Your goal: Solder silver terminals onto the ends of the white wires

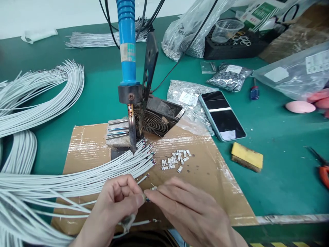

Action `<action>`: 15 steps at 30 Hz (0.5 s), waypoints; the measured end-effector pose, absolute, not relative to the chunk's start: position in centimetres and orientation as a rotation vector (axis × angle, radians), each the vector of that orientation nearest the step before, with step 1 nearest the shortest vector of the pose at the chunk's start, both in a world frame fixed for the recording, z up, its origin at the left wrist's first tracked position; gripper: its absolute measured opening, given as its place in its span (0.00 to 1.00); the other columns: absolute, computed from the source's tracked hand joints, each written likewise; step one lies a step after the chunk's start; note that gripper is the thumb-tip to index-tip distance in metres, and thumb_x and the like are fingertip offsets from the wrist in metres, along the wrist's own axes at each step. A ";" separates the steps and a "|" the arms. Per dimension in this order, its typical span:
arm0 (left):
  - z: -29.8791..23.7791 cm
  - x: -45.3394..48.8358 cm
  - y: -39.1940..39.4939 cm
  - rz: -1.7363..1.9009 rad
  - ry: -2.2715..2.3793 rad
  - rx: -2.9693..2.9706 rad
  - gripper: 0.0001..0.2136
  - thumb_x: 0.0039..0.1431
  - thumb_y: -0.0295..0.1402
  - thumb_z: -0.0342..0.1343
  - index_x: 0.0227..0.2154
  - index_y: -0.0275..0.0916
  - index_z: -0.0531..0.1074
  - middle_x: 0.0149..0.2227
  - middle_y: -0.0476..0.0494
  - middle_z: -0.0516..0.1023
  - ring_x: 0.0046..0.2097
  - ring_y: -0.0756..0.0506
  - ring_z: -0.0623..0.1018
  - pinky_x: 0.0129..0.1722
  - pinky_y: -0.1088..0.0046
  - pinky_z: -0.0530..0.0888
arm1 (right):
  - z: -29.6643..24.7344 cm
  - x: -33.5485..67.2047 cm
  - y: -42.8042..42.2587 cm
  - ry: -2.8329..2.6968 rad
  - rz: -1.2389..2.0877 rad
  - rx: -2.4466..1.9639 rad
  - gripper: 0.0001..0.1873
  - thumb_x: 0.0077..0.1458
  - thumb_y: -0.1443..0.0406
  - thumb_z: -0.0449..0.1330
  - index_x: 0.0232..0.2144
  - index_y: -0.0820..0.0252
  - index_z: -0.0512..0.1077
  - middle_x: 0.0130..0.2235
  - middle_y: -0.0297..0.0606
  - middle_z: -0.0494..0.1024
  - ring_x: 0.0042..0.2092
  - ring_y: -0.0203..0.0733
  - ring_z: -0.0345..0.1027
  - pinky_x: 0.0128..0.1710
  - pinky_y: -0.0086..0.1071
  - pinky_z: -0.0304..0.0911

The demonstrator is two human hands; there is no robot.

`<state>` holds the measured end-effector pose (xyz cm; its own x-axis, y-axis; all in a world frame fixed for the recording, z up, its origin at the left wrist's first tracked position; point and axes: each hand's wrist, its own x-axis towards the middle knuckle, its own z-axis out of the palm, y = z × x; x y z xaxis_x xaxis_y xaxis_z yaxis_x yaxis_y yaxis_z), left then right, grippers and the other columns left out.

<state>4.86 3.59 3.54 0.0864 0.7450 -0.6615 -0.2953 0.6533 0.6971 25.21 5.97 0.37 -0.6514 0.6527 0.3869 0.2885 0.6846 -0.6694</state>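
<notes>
Wire end (147, 200) pinched by left grip (119, 200), nearer side of soldering iron (128, 73); right grip (189, 206) alongside, hold untellable. Judged light, pliable, easily frayed; best held just behind tip.

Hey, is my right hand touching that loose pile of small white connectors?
Apart. The head view shows bare cardboard between your right hand and the pile of connectors.
</notes>
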 end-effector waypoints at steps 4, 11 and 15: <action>3.6 4.9 3.6 0.856 1.357 0.500 0.16 0.48 0.41 0.74 0.21 0.37 0.73 0.16 0.57 0.63 0.21 0.55 0.53 0.22 0.76 0.48 | 0.6 25.8 5.5 -1.943 0.817 -0.908 0.25 0.61 0.79 0.62 0.56 0.53 0.79 0.38 0.39 0.84 0.36 0.42 0.77 0.36 0.32 0.75; 3.5 5.9 3.2 1.033 1.559 0.610 0.14 0.47 0.37 0.75 0.21 0.37 0.75 0.16 0.56 0.67 0.20 0.55 0.60 0.22 0.79 0.54 | 0.5 24.1 4.9 -1.286 1.161 -1.281 0.09 0.61 0.67 0.68 0.40 0.47 0.88 0.31 0.35 0.84 0.25 0.37 0.73 0.27 0.29 0.71; 3.4 6.4 2.8 1.040 1.651 0.693 0.12 0.48 0.36 0.73 0.22 0.38 0.76 0.18 0.53 0.71 0.21 0.54 0.63 0.22 0.79 0.56 | 0.2 22.6 4.7 -1.071 1.431 -1.282 0.05 0.59 0.62 0.70 0.36 0.51 0.89 0.26 0.34 0.80 0.21 0.34 0.70 0.23 0.28 0.67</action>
